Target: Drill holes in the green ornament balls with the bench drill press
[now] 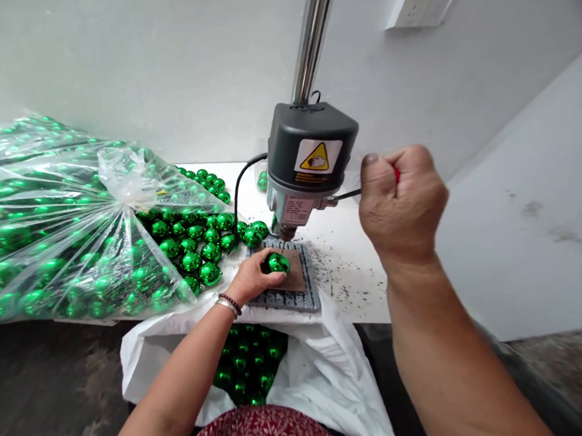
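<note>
My left hand point(255, 277) grips a shiny green bauble point(277, 263) on a brown board point(296, 277) that lies on the slotted grey base plate point(297, 302) of a drill press point(310, 143). The thin drill bit point(283, 246) comes down right at the bauble; whether it has entered cannot be made out. My right hand point(404, 203) is closed around the red-ended feed lever point(348, 194) at the machine's right side.
A clear plastic bag point(72, 226) full of green baubles lies on the left, with loose baubles point(211, 250) beside it. An open white sack point(325, 355) holding more baubles hangs before the table. Dark shavings point(342, 274) litter the white tabletop point(367, 239). A socket point(425, 4) is on the wall.
</note>
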Tool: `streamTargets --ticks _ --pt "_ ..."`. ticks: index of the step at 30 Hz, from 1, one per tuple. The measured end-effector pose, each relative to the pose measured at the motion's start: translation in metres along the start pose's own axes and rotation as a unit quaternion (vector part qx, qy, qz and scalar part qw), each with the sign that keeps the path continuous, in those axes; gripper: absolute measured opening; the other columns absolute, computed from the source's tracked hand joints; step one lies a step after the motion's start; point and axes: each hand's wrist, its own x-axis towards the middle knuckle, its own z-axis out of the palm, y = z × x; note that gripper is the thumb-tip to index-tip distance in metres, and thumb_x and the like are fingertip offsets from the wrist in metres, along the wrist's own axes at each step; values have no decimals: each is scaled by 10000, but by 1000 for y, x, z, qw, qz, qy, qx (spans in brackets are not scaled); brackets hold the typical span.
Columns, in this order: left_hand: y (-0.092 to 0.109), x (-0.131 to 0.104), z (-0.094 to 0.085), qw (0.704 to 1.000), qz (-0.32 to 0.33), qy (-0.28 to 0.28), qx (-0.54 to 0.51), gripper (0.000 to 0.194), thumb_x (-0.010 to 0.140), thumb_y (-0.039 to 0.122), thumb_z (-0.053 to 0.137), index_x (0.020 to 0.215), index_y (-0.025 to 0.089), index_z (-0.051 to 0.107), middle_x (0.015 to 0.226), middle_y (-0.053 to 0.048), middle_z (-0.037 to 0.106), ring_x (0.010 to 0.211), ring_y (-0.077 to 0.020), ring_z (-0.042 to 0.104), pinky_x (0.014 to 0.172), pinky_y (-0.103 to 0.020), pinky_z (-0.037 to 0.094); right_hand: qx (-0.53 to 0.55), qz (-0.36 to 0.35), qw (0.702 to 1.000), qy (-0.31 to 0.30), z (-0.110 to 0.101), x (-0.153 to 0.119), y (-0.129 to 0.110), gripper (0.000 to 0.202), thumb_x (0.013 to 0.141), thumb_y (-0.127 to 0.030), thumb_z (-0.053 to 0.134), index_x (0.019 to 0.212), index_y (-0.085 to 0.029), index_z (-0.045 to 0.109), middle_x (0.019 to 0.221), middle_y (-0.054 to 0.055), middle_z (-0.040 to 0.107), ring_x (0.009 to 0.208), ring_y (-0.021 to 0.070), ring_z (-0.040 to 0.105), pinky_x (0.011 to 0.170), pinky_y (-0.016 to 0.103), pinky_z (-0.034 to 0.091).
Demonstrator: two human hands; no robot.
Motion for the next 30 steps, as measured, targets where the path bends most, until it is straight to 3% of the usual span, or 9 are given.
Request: streamTargets --ticks 5,7,12,14,17,21,25,28,30 --pt "-3 -28 -37 990 17 -138 13 517 713 395 737 1176 171 679 964 -34 716 793 -176 619 726 -272 500 12 19 1000 8 3 5 -3 329 856 -484 421 728 -181 439 605 -24 466 548 58 381 576 226 308" --pt "-6 -27 -47 994 7 -105 33 554 734 425 732 1217 162 668 1040 -72 721 805 -187 630 748 -298 517 11 15 1000 19 4 3 -3 326 848 -478 426 716 -181 435 600 -22 460 542 57 380 571 224 312" --pt "-6 13 -43 983 -40 102 147 440 887 329 588 1298 175 613 1270 -133 667 1141 -262 623 1013 -388 471 19 0 999 26 2 -1 0 306 861 -442 441 709 -177 435 587 -28 451 513 46 378 540 207 303" --pt "-3 33 -35 971 -52 105 210 541 866 264 610 1393 183 521 1411 -147 576 1290 -281 544 1069 -395 435 18 -8 999 27 0 -2 0 316 878 -447 445 718 -174 445 582 -33 450 507 43 379 535 201 307" --pt "2 53 -25 952 -107 55 282 704 839 279 631 1486 170 378 1517 -190 447 1326 -332 517 1026 -428 470 14 -19 999 26 -1 -5 1 325 898 -444 451 730 -167 465 589 -34 467 516 38 401 539 190 320" --pt "3 57 -18 933 -157 41 321 681 871 335 574 1488 153 353 1448 -230 490 1221 -360 592 964 -477 496 13 -29 999 30 0 -6 2 327 922 -428 436 741 -160 476 609 -39 475 534 27 413 550 177 323" --pt "-1 42 -23 961 -96 70 249 635 837 307 605 1427 144 434 1345 -201 558 1231 -326 568 1028 -459 456 18 -30 999 29 1 -7 2 330 927 -435 429 750 -160 473 611 -53 453 536 17 403 556 172 321" --pt "-3 21 -31 991 -47 84 91 608 745 257 670 1325 158 516 1289 -139 582 1201 -269 563 1058 -396 435 27 -18 999 23 1 -7 1 303 911 -422 440 754 -164 465 597 -64 420 525 17 379 547 181 321" --pt "-4 6 -33 995 -54 72 -39 608 699 246 693 1276 173 517 1193 -89 611 1087 -222 597 993 -356 473 35 -12 999 25 1 -7 0 275 894 -404 450 754 -168 456 595 -64 404 523 22 364 541 192 322"
